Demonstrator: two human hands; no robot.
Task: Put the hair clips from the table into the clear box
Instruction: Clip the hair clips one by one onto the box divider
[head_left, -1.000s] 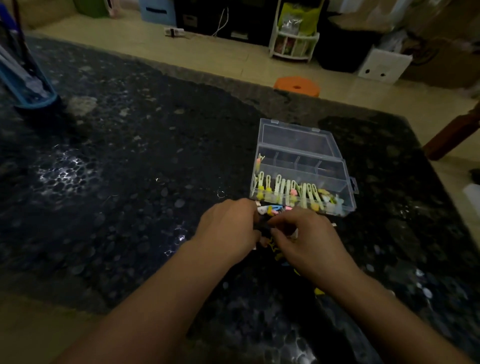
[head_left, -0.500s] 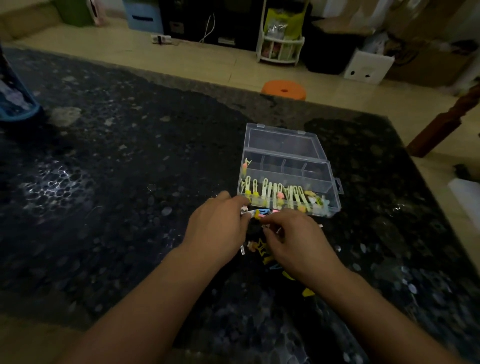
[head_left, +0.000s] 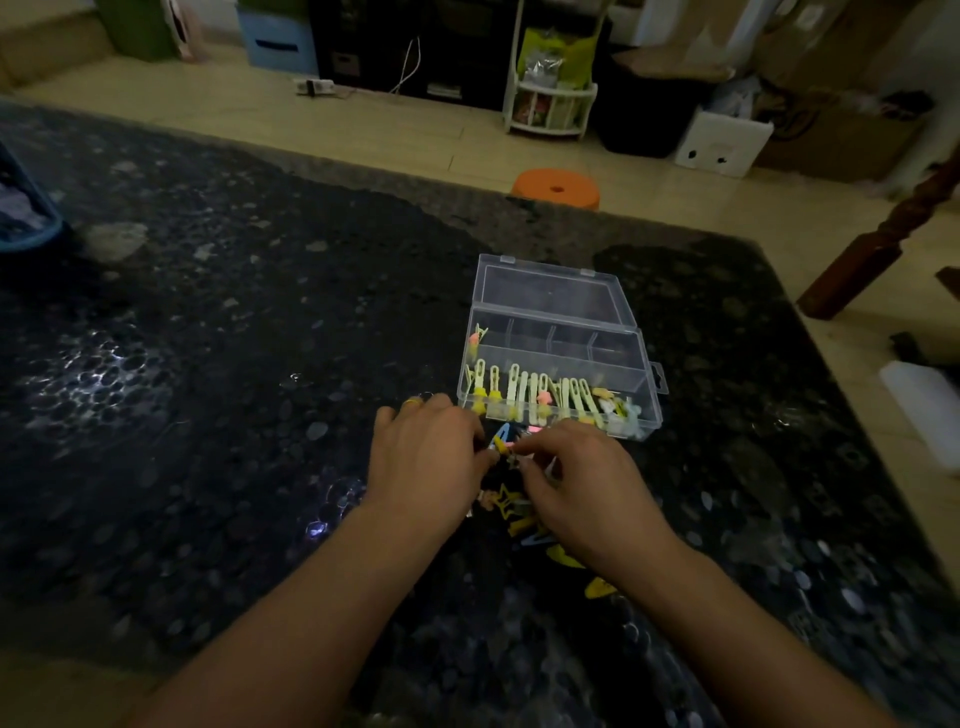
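Observation:
The clear box (head_left: 649, 395) lies open on the dark table, its lid (head_left: 550, 291) folded back. A row of pale yellow-green hair clips (head_left: 540, 395) fills its near compartment; one more clip (head_left: 477, 340) sits at the far left. Both hands meet just in front of the box. My left hand (head_left: 426, 457) and my right hand (head_left: 582, 483) pinch a small blue and yellow hair clip (head_left: 501, 439) between their fingertips. Loose yellow clips (head_left: 511, 512) lie on the table under and between the hands, partly hidden.
The dark speckled table (head_left: 234, 389) stretches left and right. A blue basket (head_left: 26, 228) stands at its far left edge. Beyond the far edge are an orange stool (head_left: 556, 188), a white rack (head_left: 550, 104) and a wooden leg (head_left: 883, 244).
The view has shifted, so box and hands sit lower left in frame. Both hands stay together at the clip pile, fingers working on one clip.

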